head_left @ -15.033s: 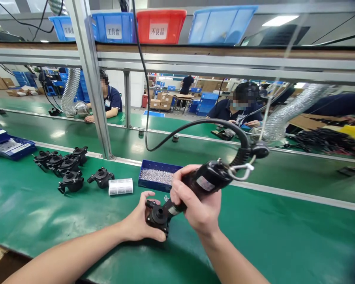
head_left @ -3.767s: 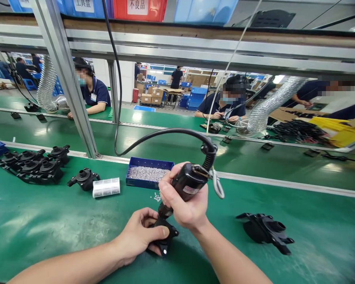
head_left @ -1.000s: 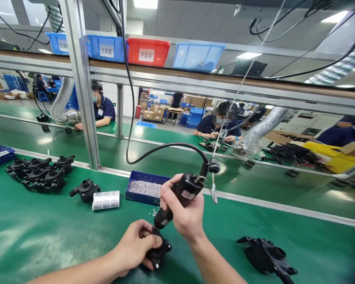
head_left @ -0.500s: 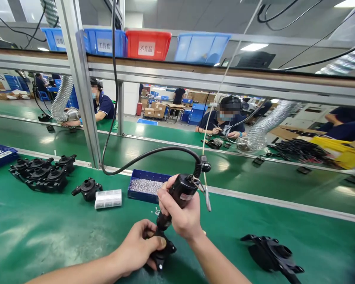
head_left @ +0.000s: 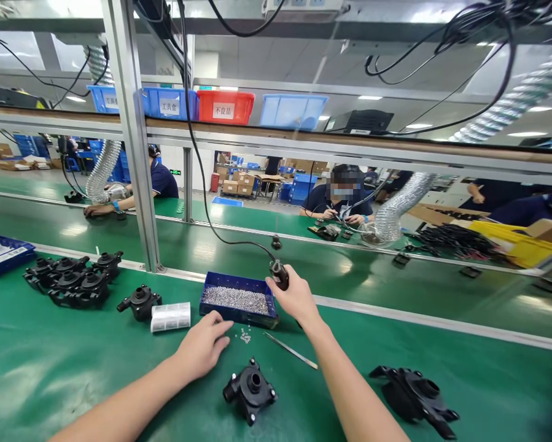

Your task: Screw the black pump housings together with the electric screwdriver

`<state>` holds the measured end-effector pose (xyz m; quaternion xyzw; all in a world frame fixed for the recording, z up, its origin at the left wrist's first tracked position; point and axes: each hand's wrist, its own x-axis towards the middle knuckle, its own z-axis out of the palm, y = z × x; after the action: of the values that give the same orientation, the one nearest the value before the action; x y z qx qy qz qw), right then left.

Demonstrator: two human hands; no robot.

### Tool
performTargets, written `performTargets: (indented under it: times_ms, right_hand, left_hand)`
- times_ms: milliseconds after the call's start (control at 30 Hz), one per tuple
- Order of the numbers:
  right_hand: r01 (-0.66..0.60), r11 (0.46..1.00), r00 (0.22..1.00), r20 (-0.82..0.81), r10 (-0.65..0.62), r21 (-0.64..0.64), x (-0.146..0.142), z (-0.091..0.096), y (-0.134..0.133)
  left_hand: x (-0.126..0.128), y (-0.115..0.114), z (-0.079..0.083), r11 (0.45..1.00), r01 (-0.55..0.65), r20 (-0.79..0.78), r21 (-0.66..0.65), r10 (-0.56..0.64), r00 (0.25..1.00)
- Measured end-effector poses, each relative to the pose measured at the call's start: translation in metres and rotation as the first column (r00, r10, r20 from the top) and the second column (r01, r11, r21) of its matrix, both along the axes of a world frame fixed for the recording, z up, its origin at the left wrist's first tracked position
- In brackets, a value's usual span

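Note:
My right hand (head_left: 298, 298) is wrapped round a black corded electric screwdriver (head_left: 279, 274), held up beyond the right end of a blue tray (head_left: 276, 320) of small shiny metal parts. My left hand (head_left: 204, 347) hovers or rests just left of a few loose small metal pieces (head_left: 245, 335), its fingers stretched and apart with nothing seen in them. In front of both hands a black pump-like housing (head_left: 252, 388) with a round port sits untouched on the green mat. A thin pair of tweezers (head_left: 291, 350) lies between the tray and my right forearm.
Several black housings (head_left: 68, 281) cluster at the left, with another (head_left: 141, 301) beside a roll of labels (head_left: 171, 317). A black part (head_left: 416, 396) lies at the right. A metal post (head_left: 135, 153) rises behind the mat; co-workers sit across the bench.
The screwdriver has been lifted off the housing and moved up and away. My left hand has let go of the housing and moved up-left towards the loose pieces. The view has tilted upward.

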<state>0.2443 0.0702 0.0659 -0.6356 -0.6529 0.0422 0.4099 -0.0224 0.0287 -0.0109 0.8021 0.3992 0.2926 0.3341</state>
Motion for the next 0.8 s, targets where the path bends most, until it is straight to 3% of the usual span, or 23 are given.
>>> performTargets:
  times_ms: [67, 167, 267, 367, 467, 633, 800]
  right_hand:
    - [0.047, 0.999, 0.999, 0.025, -0.047, 0.001, 0.009, -0.01, 0.006]
    - [0.092, 0.993, 0.992, 0.085, -0.098, 0.078, 0.009, -0.026, -0.006]
    - [-0.071, 0.994, 0.964, 0.262, 0.047, 0.084, -0.001, -0.048, -0.035]
    - [-0.217, 0.973, 0.907, 0.353, 0.23, -0.076, -0.01, -0.074, -0.06]
    - [-0.231, 0.948, 0.873, 0.384, 0.301, -0.217, -0.014, -0.091, -0.064]
    - [-0.181, 0.919, 0.874, 0.371, 0.314, -0.351, -0.02, -0.089, -0.054]
    - [-0.087, 0.904, 0.925, 0.302, 0.229, -0.419, -0.023, -0.085, -0.066]
  left_hand:
    - [0.002, 0.002, -0.006, 0.985, 0.049, -0.247, 0.165, -0.007, 0.969]
    - [0.009, -0.003, -0.012, 0.974, 0.089, -0.405, 0.21, 0.003, 0.914]
    - [0.012, -0.005, -0.012, 0.979, 0.067, -0.39, 0.193, 0.014, 0.921]
    - [0.009, -0.004, -0.01, 0.987, 0.038, -0.352, 0.155, 0.019, 0.936]
    - [0.006, -0.003, -0.009, 0.992, 0.015, -0.319, 0.126, 0.026, 0.948]
    - [0.006, -0.004, -0.008, 0.997, -0.015, -0.302, 0.07, 0.035, 0.953]
    - [0.012, -0.007, -0.009, 0.995, -0.095, -0.306, -0.025, 0.083, 0.948]
